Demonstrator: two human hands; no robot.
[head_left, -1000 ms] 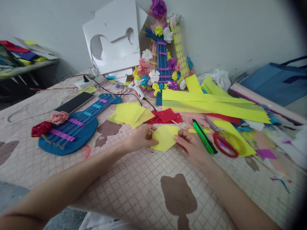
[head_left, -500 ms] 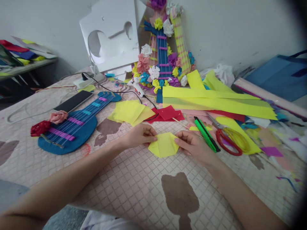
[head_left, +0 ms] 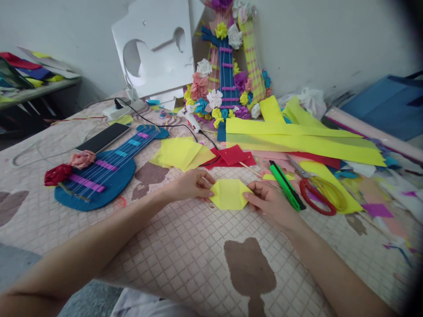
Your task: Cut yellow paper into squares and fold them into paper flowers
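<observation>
Between my two hands is a small piece of yellow crepe paper (head_left: 229,194) with folded corners, roughly six-sided. My left hand (head_left: 194,185) pinches its left point between thumb and fingers. The right point is pinched the same way by my right hand (head_left: 266,200). Just beyond the left hand lie several yellow paper squares (head_left: 178,152), loosely stacked. Red paper pieces (head_left: 233,156) lie behind the held paper, with a thin wooden stick (head_left: 248,167) by them. Close to my right hand are a green box cutter (head_left: 284,185) and red-and-yellow-handled scissors (head_left: 319,193).
A blue paper guitar (head_left: 99,180) with two paper roses lies at left beside a black phone (head_left: 103,137). A white glue gun (head_left: 190,116) with its cord stands behind. Yellow paper strips (head_left: 304,143) cover the right back. Decorated guitars (head_left: 226,75) lean against the wall.
The yellow paper is now stretched flatter and straighter between my hands, its lower edge raised. Both hands keep their pinch. The whole view has shifted slightly.
</observation>
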